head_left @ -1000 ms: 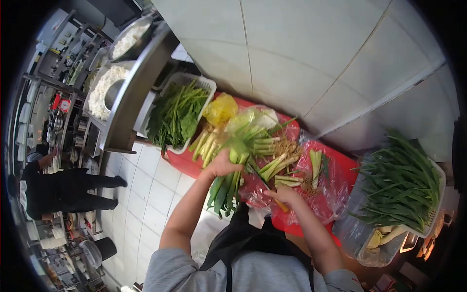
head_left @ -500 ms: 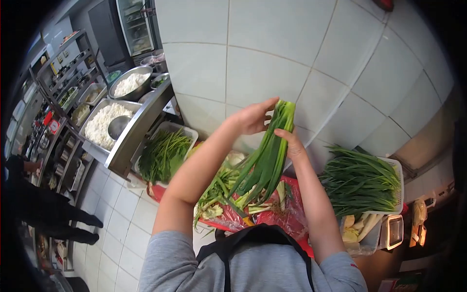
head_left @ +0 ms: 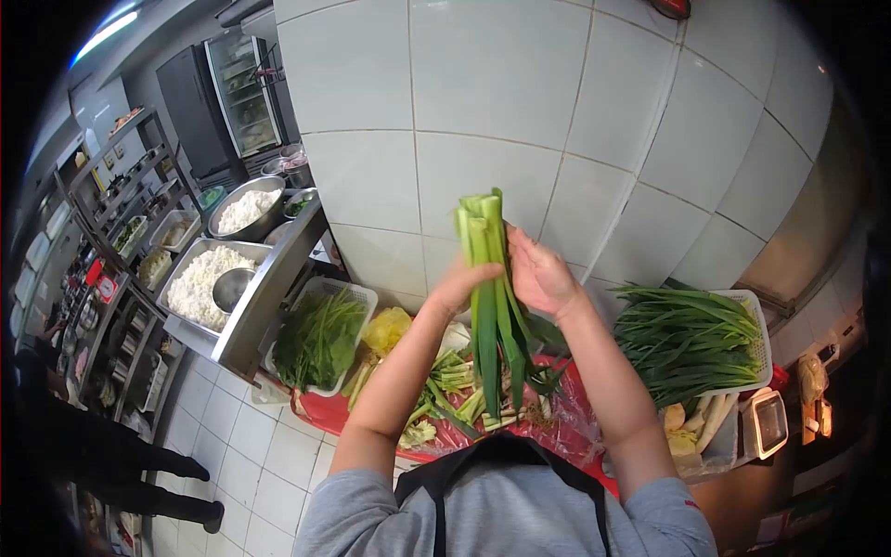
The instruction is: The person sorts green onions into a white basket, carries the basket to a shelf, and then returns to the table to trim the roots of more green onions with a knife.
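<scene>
Upright in front of me is a bunch of leeks (head_left: 492, 297), pale cut ends on top and dark leaves hanging down. My left hand (head_left: 459, 283) is wrapped round the left side of its pale stalks, thumb across the front. My right hand (head_left: 548, 277) is spread against the bunch's right side, palm facing it, with its fingers apart. Below lie a red surface with plastic film (head_left: 580, 418) and trimmed green scraps (head_left: 450, 376).
A white basket (head_left: 763, 348) of long green leaves stands right, above a container of pale vegetables (head_left: 710, 422). Left are a basket of leafy greens (head_left: 320, 339), a metal tray of white food (head_left: 209, 288) and a person in dark clothes (head_left: 121, 455).
The bunch has moved left and turned more upright. My left hand has gone from its top to gripping its left side. My right hand has loosened and spread open.
</scene>
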{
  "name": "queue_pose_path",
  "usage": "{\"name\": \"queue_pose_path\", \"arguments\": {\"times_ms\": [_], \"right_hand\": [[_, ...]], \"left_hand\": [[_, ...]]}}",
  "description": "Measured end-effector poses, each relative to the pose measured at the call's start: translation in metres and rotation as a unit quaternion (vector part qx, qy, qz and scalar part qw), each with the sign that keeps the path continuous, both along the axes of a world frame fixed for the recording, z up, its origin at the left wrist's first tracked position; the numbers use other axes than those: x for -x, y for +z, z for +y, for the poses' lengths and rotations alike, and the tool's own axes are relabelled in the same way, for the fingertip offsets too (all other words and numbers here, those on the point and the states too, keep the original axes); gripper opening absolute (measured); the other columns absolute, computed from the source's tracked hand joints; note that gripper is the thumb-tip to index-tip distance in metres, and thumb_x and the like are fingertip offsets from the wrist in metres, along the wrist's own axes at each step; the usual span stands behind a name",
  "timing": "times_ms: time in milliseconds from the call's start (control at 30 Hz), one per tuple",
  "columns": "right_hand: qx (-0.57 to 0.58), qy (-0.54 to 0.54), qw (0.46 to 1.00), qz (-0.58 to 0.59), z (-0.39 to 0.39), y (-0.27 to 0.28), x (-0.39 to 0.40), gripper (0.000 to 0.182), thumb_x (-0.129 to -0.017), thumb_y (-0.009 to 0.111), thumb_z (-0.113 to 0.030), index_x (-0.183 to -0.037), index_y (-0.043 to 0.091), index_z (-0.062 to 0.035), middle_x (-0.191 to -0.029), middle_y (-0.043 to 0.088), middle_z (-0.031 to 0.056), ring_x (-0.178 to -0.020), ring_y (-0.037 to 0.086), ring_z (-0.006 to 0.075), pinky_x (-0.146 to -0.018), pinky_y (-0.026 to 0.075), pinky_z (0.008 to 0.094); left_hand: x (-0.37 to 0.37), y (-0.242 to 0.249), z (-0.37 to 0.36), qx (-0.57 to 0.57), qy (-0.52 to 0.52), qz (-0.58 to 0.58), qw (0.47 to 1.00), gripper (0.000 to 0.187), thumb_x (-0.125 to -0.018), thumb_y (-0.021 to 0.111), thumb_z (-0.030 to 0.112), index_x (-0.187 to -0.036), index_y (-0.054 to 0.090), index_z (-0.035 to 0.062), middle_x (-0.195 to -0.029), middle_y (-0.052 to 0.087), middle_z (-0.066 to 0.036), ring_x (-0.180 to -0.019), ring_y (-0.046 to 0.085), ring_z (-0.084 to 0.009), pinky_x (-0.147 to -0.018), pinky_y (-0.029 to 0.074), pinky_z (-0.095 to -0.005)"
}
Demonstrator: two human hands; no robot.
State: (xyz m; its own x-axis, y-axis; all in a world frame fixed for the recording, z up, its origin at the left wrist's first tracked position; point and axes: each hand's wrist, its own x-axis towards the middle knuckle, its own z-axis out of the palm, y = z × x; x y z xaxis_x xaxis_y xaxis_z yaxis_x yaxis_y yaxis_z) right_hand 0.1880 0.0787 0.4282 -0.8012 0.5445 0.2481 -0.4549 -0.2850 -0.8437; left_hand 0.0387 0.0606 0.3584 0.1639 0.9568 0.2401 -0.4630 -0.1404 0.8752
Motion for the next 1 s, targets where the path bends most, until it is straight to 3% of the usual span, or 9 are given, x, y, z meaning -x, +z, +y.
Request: {"name": "queue_pose_path", "arguments": {"times_ms": [100, 167, 200, 333, 533, 633, 767, 900, 1000], "right_hand": [[-0.119, -0.087, 0.984, -0.101, 0.003, -0.012, 0.001, 0.05, -0.09, 0.048, -0.018, -0.133, 0.035, 0.0025, -0.133, 0.042, 0.0131, -0.117, 0.047, 0.0217, -0.099, 0.037, 0.0335], [-0.336, -0.229, 0.886, -0.223, 0.012, -0.033, 0.012, 0.049, -0.086, 0.054, -0.011, -0.13, 0.04, 0.003, -0.134, 0.041, 0.0159, -0.113, 0.051, 0.0238, -0.095, 0.041, 0.0338], [-0.472, -0.321, 0.777, -0.265, -0.007, -0.012, 0.014, 0.046, -0.083, 0.059, -0.006, -0.125, 0.046, 0.0034, -0.127, 0.046, 0.0139, -0.109, 0.054, 0.0212, -0.086, 0.047, 0.0291], [-0.445, -0.425, 0.757, -0.221, -0.009, -0.019, 0.023, 0.024, -0.076, 0.067, -0.007, -0.098, 0.06, 0.0019, -0.094, 0.054, 0.0067, -0.09, 0.061, 0.0158, -0.063, 0.048, 0.0216], [-0.494, -0.341, 0.746, -0.287, 0.004, -0.014, 0.02, 0.019, -0.081, 0.063, -0.019, -0.084, 0.066, 0.0002, -0.082, 0.063, 0.0071, -0.064, 0.061, 0.0149, -0.059, 0.047, 0.0264], [-0.453, -0.202, 0.744, -0.448, 0.007, 0.013, 0.022, 0.023, -0.083, 0.06, -0.023, -0.088, 0.067, -0.0006, -0.083, 0.066, 0.0097, -0.065, 0.061, 0.0156, -0.064, 0.049, 0.0301], [-0.461, -0.269, 0.785, -0.314, 0.013, 0.024, 0.016, 0.024, -0.084, 0.061, -0.024, -0.093, 0.065, -0.0013, -0.084, 0.066, 0.0103, -0.078, 0.061, 0.0149, -0.071, 0.048, 0.0306], [-0.408, -0.202, 0.811, -0.367, 0.009, -0.001, 0.013, 0.026, -0.079, 0.067, -0.024, -0.09, 0.062, -0.0012, -0.083, 0.065, 0.0087, -0.078, 0.06, 0.0126, -0.07, 0.047, 0.0294], [-0.417, -0.181, 0.798, -0.395, 0.004, -0.012, 0.012, 0.027, -0.079, 0.065, -0.023, -0.093, 0.058, -0.0011, -0.076, 0.062, 0.0075, -0.07, 0.061, 0.0139, -0.064, 0.047, 0.0294]], "left_hand": [[0.012, -0.026, 0.007, 0.047, -0.037, -0.145, 0.988, 0.058, -0.074, 0.064, 0.029, -0.122, 0.043, 0.0025, -0.105, 0.058, -0.014, -0.091, 0.061, -0.0262, -0.079, 0.053, -0.039], [0.013, -0.031, 0.007, 0.04, -0.031, -0.219, 0.974, 0.06, -0.074, 0.064, 0.03, -0.122, 0.043, 0.0018, -0.106, 0.058, -0.014, -0.092, 0.06, -0.0264, -0.08, 0.053, -0.0387], [0.012, -0.032, 0.006, 0.036, -0.033, -0.235, 0.971, 0.064, -0.071, 0.064, 0.033, -0.123, 0.043, 0.0021, -0.108, 0.057, -0.015, -0.096, 0.059, -0.0283, -0.085, 0.051, -0.0404], [0.012, -0.039, 0.005, 0.029, -0.006, -0.283, 0.959, 0.071, -0.068, 0.063, 0.04, -0.125, 0.042, 0.0039, -0.113, 0.054, -0.015, -0.102, 0.055, -0.031, -0.092, 0.046, -0.0434], [0.008, -0.031, -0.006, 0.002, 0.031, -0.289, 0.957, 0.07, -0.067, 0.062, 0.043, -0.123, 0.045, 0.0043, -0.109, 0.056, -0.014, -0.097, 0.057, -0.0275, -0.088, 0.048, -0.0413], [0.012, -0.025, -0.012, 0.032, 0.011, -0.287, 0.957, 0.068, -0.067, 0.061, 0.046, -0.119, 0.048, 0.0043, -0.104, 0.058, -0.012, -0.092, 0.059, -0.0255, -0.086, 0.049, -0.0404], [0.017, -0.019, -0.012, -0.032, 0.012, -0.34, 0.94, 0.062, -0.066, 0.062, 0.045, -0.115, 0.047, 0.0099, -0.098, 0.056, -0.004, -0.085, 0.06, -0.0192, -0.086, 0.048, -0.0523], [0.042, -0.013, -0.01, -0.076, -0.079, -0.384, 0.917, 0.06, -0.065, 0.067, 0.039, -0.113, 0.044, 0.0124, -0.097, 0.053, 0.0, -0.09, 0.06, -0.0192, -0.085, 0.049, -0.0481], [0.037, -0.005, -0.021, -0.073, 0.002, -0.363, 0.929, 0.061, -0.063, 0.064, 0.045, -0.112, 0.048, 0.0114, -0.101, 0.053, -0.003, -0.089, 0.056, -0.0215, -0.083, 0.048, -0.0463]]}}
